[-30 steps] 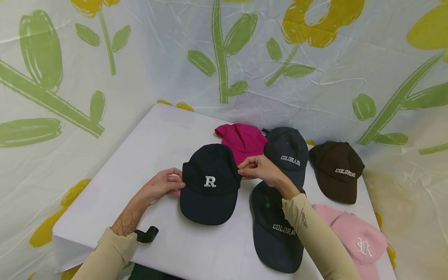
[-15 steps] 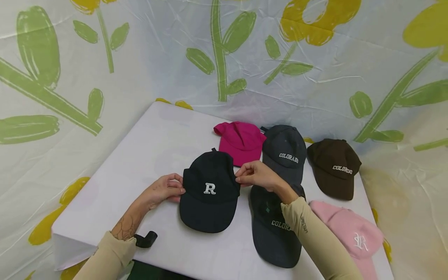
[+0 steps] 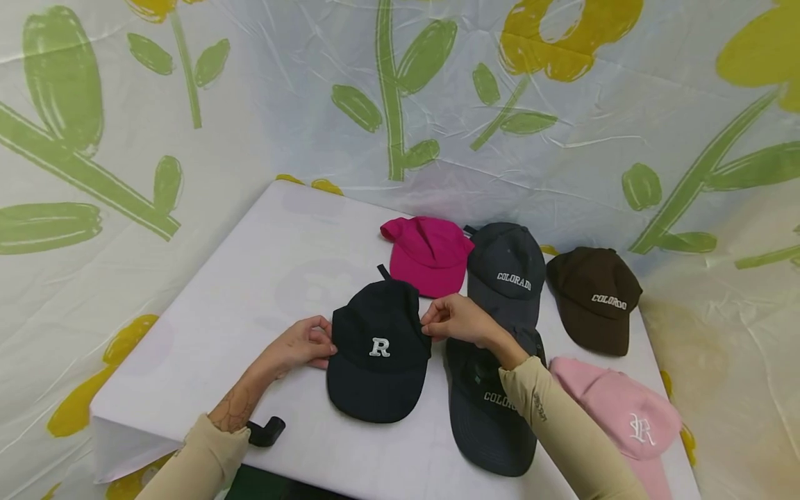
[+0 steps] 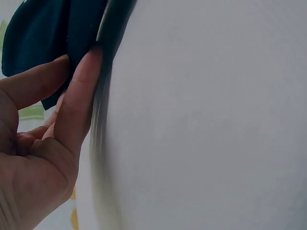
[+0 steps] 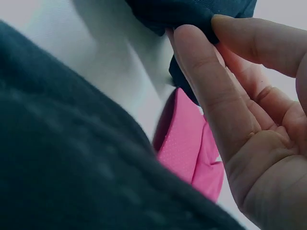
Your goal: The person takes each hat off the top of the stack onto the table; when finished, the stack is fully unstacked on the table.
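Note:
A dark navy cap (image 3: pixel 378 333) with a white letter R faces me over the middle of the table, brim toward me. My left hand (image 3: pixel 304 342) pinches its left edge between thumb and fingers; the left wrist view shows the same pinch on the dark cloth (image 4: pixel 81 28). On the other side, my right hand (image 3: pixel 461 321) pinches the cap's right edge, thumb against the fingers, as the right wrist view also shows at the dark fabric (image 5: pixel 187 14). A short strap sticks up behind the crown. The cap's back and inside are hidden.
Right of the held cap lie a magenta cap (image 3: pixel 431 253), a dark grey Colorado cap (image 3: pixel 506 260), another dark Colorado cap (image 3: pixel 490 437), a brown cap (image 3: pixel 594 298) and a pink cap (image 3: pixel 619 403). A black curved object (image 3: pixel 267 432) shows by my left cuff on the white table (image 3: pixel 250 278).
Both hands have brought the navy cap down and nearer to me, then slightly right. Its back strap has come into view above the crown. The other caps stay in place.

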`<state>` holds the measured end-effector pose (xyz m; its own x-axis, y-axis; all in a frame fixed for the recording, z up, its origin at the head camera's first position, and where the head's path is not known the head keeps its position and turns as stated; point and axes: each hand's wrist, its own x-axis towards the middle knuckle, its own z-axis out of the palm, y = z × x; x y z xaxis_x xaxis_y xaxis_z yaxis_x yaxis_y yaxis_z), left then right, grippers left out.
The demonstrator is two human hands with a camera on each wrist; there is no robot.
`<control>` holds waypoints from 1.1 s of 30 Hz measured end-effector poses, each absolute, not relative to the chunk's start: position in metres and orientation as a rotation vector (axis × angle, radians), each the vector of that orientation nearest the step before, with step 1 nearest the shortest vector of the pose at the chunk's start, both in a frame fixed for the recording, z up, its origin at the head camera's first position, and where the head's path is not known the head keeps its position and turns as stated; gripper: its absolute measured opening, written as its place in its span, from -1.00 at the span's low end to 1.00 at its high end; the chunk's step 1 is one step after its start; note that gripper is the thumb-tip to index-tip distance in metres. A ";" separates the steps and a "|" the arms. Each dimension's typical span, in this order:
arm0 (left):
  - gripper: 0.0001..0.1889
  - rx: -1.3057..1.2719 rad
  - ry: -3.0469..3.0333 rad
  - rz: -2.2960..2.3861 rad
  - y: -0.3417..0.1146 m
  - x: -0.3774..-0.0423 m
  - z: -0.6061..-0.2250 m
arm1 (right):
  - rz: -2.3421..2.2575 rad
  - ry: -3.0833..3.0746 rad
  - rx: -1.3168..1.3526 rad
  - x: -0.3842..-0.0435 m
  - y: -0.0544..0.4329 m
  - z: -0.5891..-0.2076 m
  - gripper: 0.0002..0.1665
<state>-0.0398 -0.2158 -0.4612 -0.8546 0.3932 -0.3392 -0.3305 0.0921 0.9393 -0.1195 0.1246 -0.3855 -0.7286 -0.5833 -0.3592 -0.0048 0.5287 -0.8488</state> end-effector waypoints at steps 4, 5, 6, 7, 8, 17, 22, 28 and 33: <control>-0.76 0.086 1.914 1.766 -0.212 -0.038 -0.459 | -1.114 2.190 -0.489 -0.118 0.127 -0.388 -0.83; -0.77 0.090 1.931 1.751 -0.212 -0.038 -0.459 | -1.101 2.199 -0.495 -0.118 0.127 -0.388 -0.83; -0.77 0.098 1.947 1.735 -0.212 -0.038 -0.459 | -1.088 2.209 -0.498 -0.117 0.127 -0.389 -0.83; -0.77 0.108 1.967 1.720 -0.211 -0.038 -0.458 | -1.078 2.215 -0.500 -0.117 0.128 -0.389 -0.83; -0.77 0.112 1.986 1.705 -0.211 -0.039 -0.458 | -1.071 2.220 -0.501 -0.117 0.128 -0.389 -0.83; -0.74 0.159 2.169 1.539 -0.204 -0.038 -0.452 | -0.980 2.281 -0.546 -0.114 0.128 -0.384 -0.92; -0.74 0.169 2.209 1.487 -0.204 -0.039 -0.450 | -0.932 2.316 -0.570 -0.114 0.127 -0.385 -0.95; -0.76 0.151 2.261 1.414 -0.203 -0.040 -0.449 | -0.889 2.351 -0.584 -0.116 0.125 -0.388 -0.95; -0.78 0.171 2.321 1.319 -0.204 -0.042 -0.448 | -0.848 2.405 -0.592 -0.115 0.124 -0.385 -0.96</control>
